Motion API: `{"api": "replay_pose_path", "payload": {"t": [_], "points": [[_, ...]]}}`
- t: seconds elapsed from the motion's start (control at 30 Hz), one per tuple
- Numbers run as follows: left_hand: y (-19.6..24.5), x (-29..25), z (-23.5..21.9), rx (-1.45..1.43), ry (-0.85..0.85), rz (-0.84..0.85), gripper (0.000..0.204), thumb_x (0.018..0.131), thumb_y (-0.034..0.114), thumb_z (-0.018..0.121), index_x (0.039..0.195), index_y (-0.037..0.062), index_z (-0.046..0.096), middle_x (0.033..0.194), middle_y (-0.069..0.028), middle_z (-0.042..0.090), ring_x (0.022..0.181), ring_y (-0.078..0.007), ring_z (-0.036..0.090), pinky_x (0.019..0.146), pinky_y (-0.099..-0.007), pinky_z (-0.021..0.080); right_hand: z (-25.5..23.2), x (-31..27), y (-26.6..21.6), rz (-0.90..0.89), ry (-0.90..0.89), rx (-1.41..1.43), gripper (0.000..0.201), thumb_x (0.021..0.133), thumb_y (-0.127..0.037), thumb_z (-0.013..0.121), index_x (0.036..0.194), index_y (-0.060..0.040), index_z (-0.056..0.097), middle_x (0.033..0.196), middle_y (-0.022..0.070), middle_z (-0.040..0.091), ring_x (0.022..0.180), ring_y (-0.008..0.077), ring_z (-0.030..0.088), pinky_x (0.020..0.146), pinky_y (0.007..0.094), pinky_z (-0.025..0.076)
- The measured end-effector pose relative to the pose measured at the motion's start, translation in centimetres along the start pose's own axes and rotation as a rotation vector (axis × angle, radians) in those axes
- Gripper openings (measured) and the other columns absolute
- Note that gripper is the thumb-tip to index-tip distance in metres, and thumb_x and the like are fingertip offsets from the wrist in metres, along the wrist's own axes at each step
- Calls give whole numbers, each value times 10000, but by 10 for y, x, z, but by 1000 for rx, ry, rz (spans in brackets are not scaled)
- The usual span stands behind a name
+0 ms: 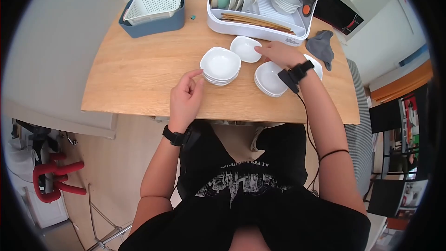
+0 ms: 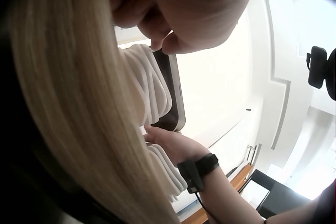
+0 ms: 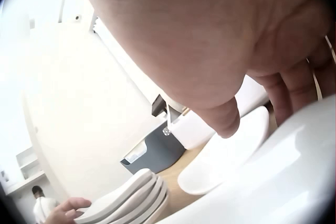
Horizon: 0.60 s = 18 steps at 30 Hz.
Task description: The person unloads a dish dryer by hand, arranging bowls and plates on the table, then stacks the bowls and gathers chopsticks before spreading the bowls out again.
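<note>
My right hand [image 1: 281,55] pinches the right rim of a single white bowl [image 1: 245,46], the thumb inside it. In the right wrist view, the fingers [image 3: 286,90] reach past the far side of that bowl [image 3: 223,158]. My left hand [image 1: 186,95] is beside a stack of several square white bowls [image 1: 220,65], with fingertips right at the rim and the other fingers loosely bent. Another stack of white bowls [image 1: 269,80] stands below my right wrist. A further white dish [image 1: 317,69] is partly hidden by the right forearm.
A white dish rack box [image 1: 255,31] with plates, bowls and chopsticks [image 1: 260,22] stands at the back. A blue basin [image 1: 155,27] holding a white basket [image 1: 155,5] is at the back left. A grey cloth [image 1: 320,46] lies at the right. A cable [image 1: 306,116] runs from the right wrist.
</note>
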State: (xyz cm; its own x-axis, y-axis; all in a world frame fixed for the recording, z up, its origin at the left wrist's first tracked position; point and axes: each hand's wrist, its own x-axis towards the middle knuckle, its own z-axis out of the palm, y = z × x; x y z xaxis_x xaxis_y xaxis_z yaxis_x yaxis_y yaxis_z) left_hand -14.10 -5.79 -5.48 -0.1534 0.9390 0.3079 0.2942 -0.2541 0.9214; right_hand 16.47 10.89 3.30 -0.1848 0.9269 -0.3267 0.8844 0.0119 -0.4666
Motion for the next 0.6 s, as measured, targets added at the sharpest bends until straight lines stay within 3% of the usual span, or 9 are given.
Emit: {"api": "replay_pose_path", "payload": {"t": [0.03,0.07,0.13,0.23,0.37,0.43,0.47,0.6], "points": [[0,0,0,-8,12,5,233,1060,109,697,1279,38,732,660,49,381,609,-62,360,569,-279,345,4,15,4,66,-102,-68,581,1018,-539,680,1202,5,770,1069,143,777,884,249,690,759,385,536],[0,-1,-1,-14,26,6,208,1065,113,695,1252,30,730,662,53,383,611,-58,359,568,-277,341,10,27,11,61,-105,-68,581,1018,-539,680,1202,5,770,1069,143,777,884,249,690,759,385,536],[-5,-2,0,-60,49,-8,166,1071,120,693,1201,21,721,664,60,385,616,-53,357,570,-272,337,19,42,24,41,-122,192,470,1042,-450,655,965,4,749,826,47,693,825,149,631,707,320,501],[-11,-2,0,-117,76,-36,127,1086,139,686,1097,12,692,675,70,398,631,-44,359,574,-262,332,20,37,27,48,-56,366,441,1013,-414,624,959,-1,768,824,45,692,743,151,604,652,336,484],[-11,-2,1,-128,98,-35,198,1103,172,680,988,18,634,700,72,436,652,-37,372,581,-253,337,0,1,16,0,12,436,411,1006,-386,607,946,-6,752,769,21,645,712,139,584,674,308,479],[-14,-1,2,-111,99,-29,212,1107,180,677,978,20,623,710,73,447,657,-37,378,583,-250,340,0,-14,2,-183,140,542,380,1014,-372,604,888,-32,720,786,7,652,708,120,574,672,297,473],[-16,-1,2,-94,106,-26,227,1110,189,675,968,22,613,720,73,457,662,-37,383,585,-248,344,2,-23,-7,-179,147,546,380,1014,-372,604,888,-32,720,786,7,652,708,120,574,672,297,473],[-13,-1,2,-115,125,-23,226,1111,196,676,978,24,612,737,73,470,677,-41,394,596,-249,357,26,-38,-48,-282,211,234,441,992,-360,610,894,58,712,760,122,683,693,219,604,694,394,502]]}}
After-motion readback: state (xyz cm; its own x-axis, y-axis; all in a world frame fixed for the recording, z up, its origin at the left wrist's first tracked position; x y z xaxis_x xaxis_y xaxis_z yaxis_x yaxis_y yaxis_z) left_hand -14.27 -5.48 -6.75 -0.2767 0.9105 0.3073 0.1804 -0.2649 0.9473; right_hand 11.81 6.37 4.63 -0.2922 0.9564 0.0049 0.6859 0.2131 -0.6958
